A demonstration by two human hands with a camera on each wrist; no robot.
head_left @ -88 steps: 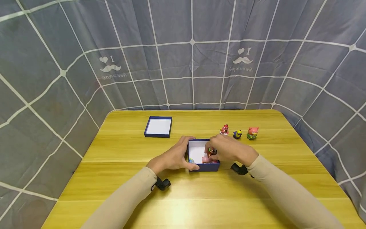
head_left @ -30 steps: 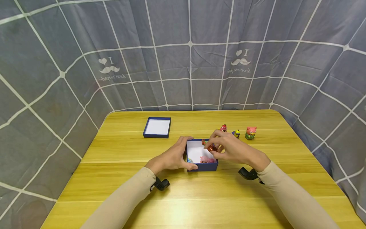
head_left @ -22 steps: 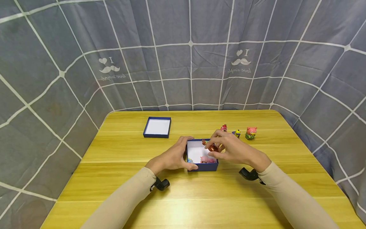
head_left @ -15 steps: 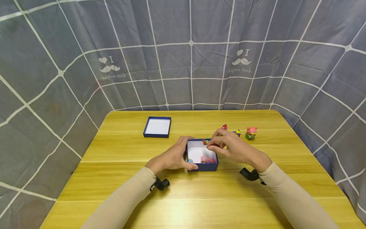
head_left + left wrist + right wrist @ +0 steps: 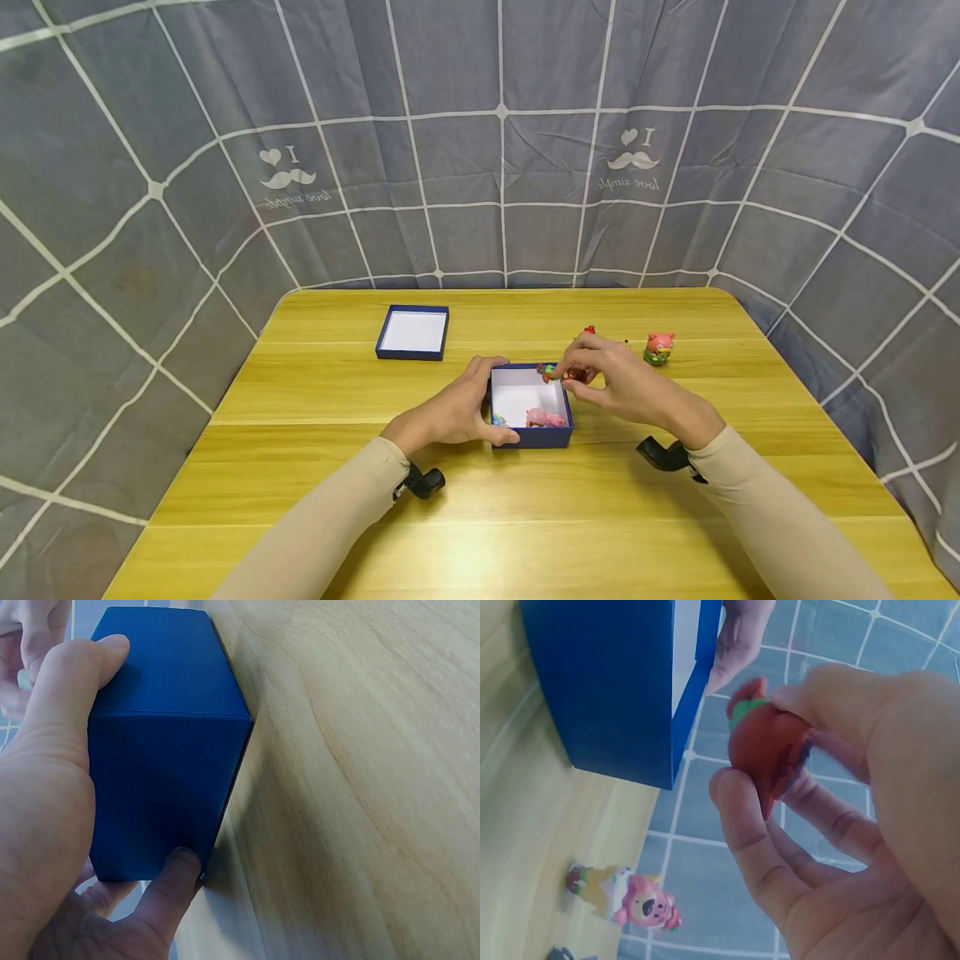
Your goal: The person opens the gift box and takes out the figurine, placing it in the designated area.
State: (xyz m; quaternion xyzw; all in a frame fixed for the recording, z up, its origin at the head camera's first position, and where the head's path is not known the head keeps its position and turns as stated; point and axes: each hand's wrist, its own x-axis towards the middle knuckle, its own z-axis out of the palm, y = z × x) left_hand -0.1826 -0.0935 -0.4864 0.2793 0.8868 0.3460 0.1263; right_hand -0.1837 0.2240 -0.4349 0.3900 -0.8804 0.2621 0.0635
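My left hand [image 5: 450,410] grips the left side of a dark blue box [image 5: 532,438] with a white inside. In the left wrist view its thumb lies on one side wall and a fingertip presses low on another. Inside the box lie a pink figurine [image 5: 543,417] and, in the near left corner, a small blue one [image 5: 500,421]. Above the box's right rim, my right hand [image 5: 633,379] pinches a reddish-brown toy figurine [image 5: 769,742] with a green band between thumb and fingers. In the head view the fingers partly cover it.
A shallow blue lid [image 5: 413,332], white inside, lies at the back left. On the right stands a pink figurine with a green lower part [image 5: 660,348]. A pink bear figurine [image 5: 646,904] stands behind my right hand; a yellow one there is mostly hidden.
My right hand has lifted the reddish-brown figurine out of the box, turned it, and moved rightward with it to above the rim. The left hand stays on the box.
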